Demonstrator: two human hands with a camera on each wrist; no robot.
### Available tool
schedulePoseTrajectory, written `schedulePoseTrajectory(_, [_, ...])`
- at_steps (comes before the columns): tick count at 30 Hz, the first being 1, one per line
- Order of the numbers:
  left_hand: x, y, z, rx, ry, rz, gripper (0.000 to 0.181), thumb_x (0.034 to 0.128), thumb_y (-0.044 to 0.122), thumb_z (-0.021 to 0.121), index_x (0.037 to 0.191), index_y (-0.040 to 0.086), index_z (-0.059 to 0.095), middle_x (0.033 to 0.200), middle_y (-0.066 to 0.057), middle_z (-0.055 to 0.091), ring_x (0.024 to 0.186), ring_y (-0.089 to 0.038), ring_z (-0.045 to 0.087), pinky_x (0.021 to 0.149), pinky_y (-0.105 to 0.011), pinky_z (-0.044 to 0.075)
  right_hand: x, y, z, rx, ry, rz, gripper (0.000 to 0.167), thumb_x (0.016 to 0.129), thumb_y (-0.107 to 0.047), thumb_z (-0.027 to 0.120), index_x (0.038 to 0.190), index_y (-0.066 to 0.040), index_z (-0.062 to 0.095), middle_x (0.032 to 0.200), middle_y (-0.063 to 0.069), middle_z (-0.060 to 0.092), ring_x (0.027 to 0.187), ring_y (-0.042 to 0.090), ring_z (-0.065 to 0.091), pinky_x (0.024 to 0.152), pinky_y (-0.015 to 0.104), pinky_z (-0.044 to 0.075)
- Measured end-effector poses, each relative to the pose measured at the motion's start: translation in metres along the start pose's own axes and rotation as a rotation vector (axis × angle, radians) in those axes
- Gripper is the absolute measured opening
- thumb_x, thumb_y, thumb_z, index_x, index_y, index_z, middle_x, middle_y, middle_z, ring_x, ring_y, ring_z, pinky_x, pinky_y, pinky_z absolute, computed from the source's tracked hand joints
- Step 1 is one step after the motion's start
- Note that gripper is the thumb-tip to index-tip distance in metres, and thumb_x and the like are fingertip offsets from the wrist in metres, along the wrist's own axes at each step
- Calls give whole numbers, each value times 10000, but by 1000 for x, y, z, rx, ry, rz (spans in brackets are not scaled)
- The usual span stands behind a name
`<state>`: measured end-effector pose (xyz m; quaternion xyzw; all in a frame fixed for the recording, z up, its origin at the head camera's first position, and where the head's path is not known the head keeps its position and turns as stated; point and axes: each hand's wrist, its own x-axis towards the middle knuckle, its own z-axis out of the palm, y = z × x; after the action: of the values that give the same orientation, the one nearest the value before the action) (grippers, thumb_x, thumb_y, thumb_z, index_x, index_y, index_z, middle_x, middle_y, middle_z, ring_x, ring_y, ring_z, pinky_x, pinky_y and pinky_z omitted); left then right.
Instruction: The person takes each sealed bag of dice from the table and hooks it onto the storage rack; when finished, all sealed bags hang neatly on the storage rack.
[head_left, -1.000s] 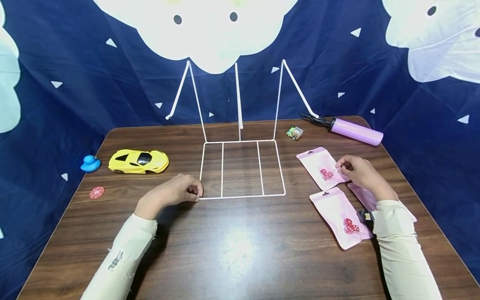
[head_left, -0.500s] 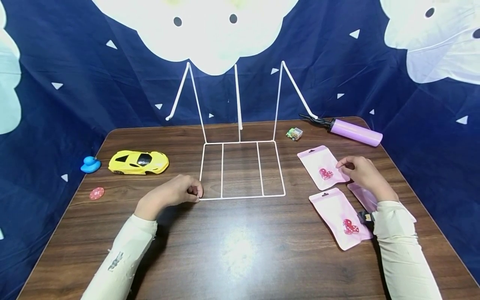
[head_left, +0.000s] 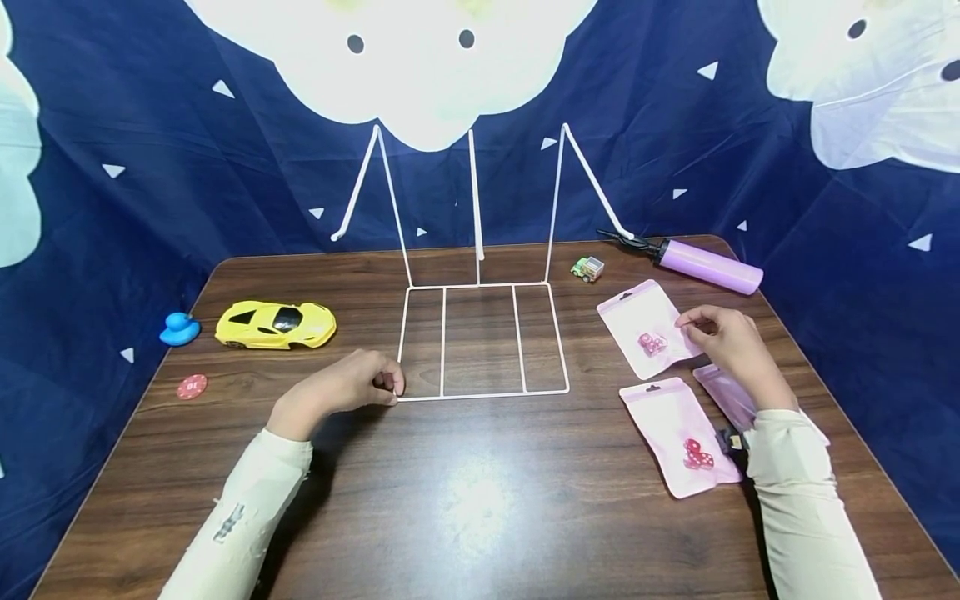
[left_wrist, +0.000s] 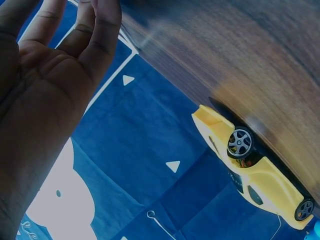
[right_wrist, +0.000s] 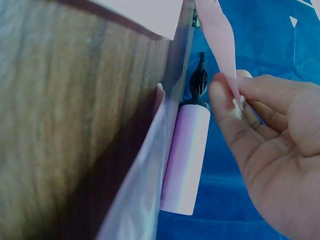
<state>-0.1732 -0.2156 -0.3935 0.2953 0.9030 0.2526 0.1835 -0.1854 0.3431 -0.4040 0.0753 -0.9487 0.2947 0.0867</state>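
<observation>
With thumb and fingers, my left hand (head_left: 347, 383) pinches the front left corner of a white wire rack (head_left: 483, 395). The rack has a barred base and tall bent prongs at the back. At the right, my right hand (head_left: 723, 342) pinches the edge of a pink pouch (head_left: 637, 321) with red dice showing in its window. In the right wrist view, this pouch (right_wrist: 220, 37) hangs from the thumb and finger, off the tabletop. A second pink pouch with dice (head_left: 667, 425) lies nearer, and a third pouch (head_left: 727, 396) is partly hidden under the right forearm.
A yellow toy car (head_left: 276, 325), a blue rubber duck (head_left: 180, 329) and a red poker chip (head_left: 192, 386) sit at the left. Behind the pouches are a small toy truck (head_left: 587, 268) and a purple hand pump (head_left: 708, 267). A dark blue curtain (head_left: 262, 167) stands behind the table.
My right hand has raised the far pouch a little, and its far end has shifted up and to the right. The left hand stays at the rack's corner.
</observation>
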Motion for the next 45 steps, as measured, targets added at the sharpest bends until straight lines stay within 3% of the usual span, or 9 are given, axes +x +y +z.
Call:
schedulePoseTrajectory(6, [-1,-1,0,-1,4,9,178,894,3,843,866,118,709,789,67,610,743,-96,544,692,-293,473,-4,-9,-5,3,103,-7,96,1003,-27,737,1085,0,779,984,214,768,799,180,582,703,227,397])
schedulePoseTrajectory(12, [0,-1,-1,4,7,12,185,893,2,842,863,123,705,784,66,604,741,-101,543,690,-293,470,-7,-20,-13,76,220,-28,127,980,31,712,1090,44,774,1052,258,768,784,-154,512,707,62,390])
schedulePoseTrajectory(15, [0,-1,0,3,8,14,189,891,-3,841,859,124,706,781,69,604,741,-98,543,691,-291,470,-9,-27,-16,117,260,-24,139,977,46,692,1091,64,769,1050,282,764,795,-229,509,726,17,406])
schedulePoseTrajectory(24, [-1,-3,2,4,13,16,187,894,-7,836,859,123,706,786,75,606,742,-92,543,694,-289,472,-12,-38,-20,209,321,-24,136,979,34,718,1099,50,781,1009,146,792,820,-165,590,754,38,448])
schedulePoseTrajectory(32, [1,-4,2,-4,9,17,183,896,-4,838,858,118,708,785,70,609,740,-94,545,693,-290,475,-21,-47,-24,303,431,7,141,993,17,738,1118,75,770,957,-286,670,839,-91,626,761,65,467])
schedulePoseTrajectory(40, [1,-3,1,-10,10,14,173,897,-12,827,866,113,713,800,67,618,756,-97,554,711,-296,483,-27,-53,-29,410,508,18,152,987,54,731,1127,109,756,963,-224,719,812,-28,648,732,89,489])
schedulePoseTrajectory(45, [-1,-2,1,-9,13,6,174,897,-10,830,864,114,712,796,65,617,753,-99,554,707,-295,482,-31,-63,-34,471,570,23,153,980,53,737,1124,93,773,951,-145,728,638,-1,511,597,101,410])
